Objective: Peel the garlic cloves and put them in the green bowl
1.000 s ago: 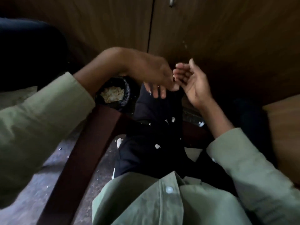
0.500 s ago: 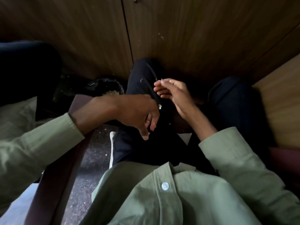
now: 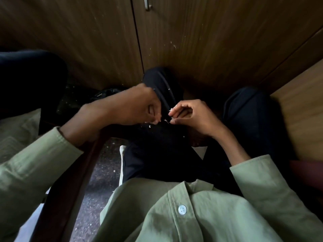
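- Overhead, both hands meet above a black-trousered leg (image 3: 162,137), fingertips just apart.
- Left hand (image 3: 138,107): fingers curled inward, tips pinching a pale scrap at the lower edge; whether this is skin or a garlic clove cannot be told, as the hand is blurred.
- Right hand (image 3: 194,116): fingers curled, thumb and forefinger pinched together on a small pale piece, probably a clove (image 3: 172,110) or its skin; most of it is hidden by the fingers.
- White skin flakes (image 3: 150,126) lie on the leg just below the fingertips; more specks sit on the trouser near the knee.
- Edges: wooden cabinet doors (image 3: 192,41) close the space directly ahead; a light wood panel (image 3: 300,110) bounds the right side; a dark red-brown chair arm (image 3: 70,180) runs diagonally under the left forearm.
- Open room: a strip of speckled floor (image 3: 103,172) shows between chair arm and leg.
- Containers: a dark object (image 3: 106,93) sits low behind the left hand, near the cabinet base; its shape and contents cannot be made out. The green bowl cannot be identified in this view.
- Green shirt sleeves cover both forearms.
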A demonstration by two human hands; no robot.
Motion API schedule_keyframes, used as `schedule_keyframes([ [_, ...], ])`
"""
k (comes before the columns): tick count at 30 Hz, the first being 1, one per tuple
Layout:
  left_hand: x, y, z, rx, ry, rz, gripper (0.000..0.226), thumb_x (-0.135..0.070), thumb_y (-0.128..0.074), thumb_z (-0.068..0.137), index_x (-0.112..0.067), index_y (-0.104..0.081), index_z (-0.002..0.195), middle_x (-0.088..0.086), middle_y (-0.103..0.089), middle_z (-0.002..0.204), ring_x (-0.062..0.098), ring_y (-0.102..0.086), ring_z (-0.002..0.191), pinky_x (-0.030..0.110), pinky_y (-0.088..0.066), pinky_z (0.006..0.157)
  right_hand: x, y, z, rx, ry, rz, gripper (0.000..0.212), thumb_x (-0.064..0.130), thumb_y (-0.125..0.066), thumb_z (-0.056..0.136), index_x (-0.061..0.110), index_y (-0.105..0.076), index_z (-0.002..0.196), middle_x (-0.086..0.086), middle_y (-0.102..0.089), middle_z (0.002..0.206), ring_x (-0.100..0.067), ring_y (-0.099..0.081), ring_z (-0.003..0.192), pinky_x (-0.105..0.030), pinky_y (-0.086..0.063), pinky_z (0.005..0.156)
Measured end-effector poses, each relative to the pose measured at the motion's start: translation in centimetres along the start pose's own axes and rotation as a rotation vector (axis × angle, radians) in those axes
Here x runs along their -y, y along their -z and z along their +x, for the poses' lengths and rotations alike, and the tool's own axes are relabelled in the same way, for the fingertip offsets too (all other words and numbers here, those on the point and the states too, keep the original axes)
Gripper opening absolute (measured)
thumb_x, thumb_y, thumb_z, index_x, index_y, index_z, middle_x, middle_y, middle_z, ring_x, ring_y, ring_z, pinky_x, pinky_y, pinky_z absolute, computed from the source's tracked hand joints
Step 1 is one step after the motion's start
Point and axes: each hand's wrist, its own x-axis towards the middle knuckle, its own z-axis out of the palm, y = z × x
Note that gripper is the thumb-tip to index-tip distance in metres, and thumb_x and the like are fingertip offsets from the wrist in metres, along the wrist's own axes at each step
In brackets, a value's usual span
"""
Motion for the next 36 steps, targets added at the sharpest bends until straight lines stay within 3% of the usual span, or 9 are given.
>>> schedule_keyframes([
  [2,0.3,0.6,0.4,-0.074,0.024,0.082,0.014,-0.015,-0.085,0.084,-0.029,-0.083,0.088,-0.017,-0.075,0.078,-0.008,-0.069,0.076,0.022,-0.06,0.075,0.0,-0.3,0.0,-0.037,0.046,-0.099,0.016,0.009,-0.086,0.081,0.015,-0.08,0.095,0.001,-0.078,0.089,-0.01,-0.074,0.083,-0.023,-0.059,0.077],
  [5,0.4,1.0,0.8,-0.045,0.056,0.102,0.015,-0.016,-0.087,0.083,-0.027,-0.082,0.092,-0.015,-0.076,0.079,-0.007,-0.07,0.076,0.027,-0.06,0.077,-0.1,-0.4,0.0,-0.051,0.077,-0.149,0.014,0.009,-0.084,0.082,0.018,-0.08,0.092,0.007,-0.077,0.087,-0.005,-0.073,0.081,-0.022,-0.058,0.074],
  [14,0.5,0.3,0.5,0.117,0.111,0.09,0.018,-0.016,-0.09,0.079,-0.027,-0.079,0.087,-0.015,-0.077,0.077,-0.005,-0.071,0.072,0.032,-0.062,0.078,0.5,-0.6,0.0,-0.042,0.059,0.09,0.014,0.004,-0.082,0.085,0.007,-0.078,0.098,-0.007,-0.078,0.097,-0.021,-0.074,0.088,-0.029,-0.058,0.081],
  [20,0.4,-0.4,0.8,0.138,0.126,0.194,0.019,-0.021,-0.091,0.078,-0.026,-0.081,0.093,-0.013,-0.077,0.08,0.0,-0.072,0.076,0.033,-0.061,0.079,0.3,-1.2,0.1,0.011,0.054,0.05,0.016,0.016,-0.085,0.086,0.014,-0.079,0.1,-0.001,-0.077,0.1,-0.012,-0.074,0.09,-0.024,-0.057,0.079],
  [27,0.4,-0.9,1.3,0.137,0.071,0.218,0.01,-0.017,-0.084,0.084,-0.026,-0.081,0.087,-0.011,-0.077,0.083,0.002,-0.072,0.076,0.034,-0.062,0.077,0.9,-2.0,0.0,-0.052,0.155,-0.098,0.018,-0.001,-0.079,0.082,0.012,-0.078,0.094,0.003,-0.076,0.088,-0.008,-0.073,0.08,-0.024,-0.059,0.071],
  [33,0.9,0.9,1.3,0.09,0.061,0.151,0.015,-0.014,-0.084,0.084,-0.029,-0.082,0.086,-0.017,-0.076,0.079,-0.008,-0.07,0.074,0.024,-0.06,0.074,-0.6,0.3,0.0,-0.181,0.044,0.029,0.016,0.001,-0.081,0.082,0.012,-0.079,0.092,-0.001,-0.078,0.094,-0.013,-0.075,0.084,-0.027,-0.059,0.077],
  [36,1.3,2.3,1.3,0.034,0.046,0.144,0.014,-0.016,-0.085,0.085,-0.029,-0.082,0.087,-0.017,-0.075,0.08,-0.008,-0.07,0.078,0.018,-0.057,0.072,-0.9,0.7,-0.4,-0.15,0.018,0.035,0.016,0.002,-0.083,0.082,0.013,-0.079,0.093,-0.003,-0.078,0.094,-0.014,-0.075,0.084,-0.025,-0.057,0.078],
])
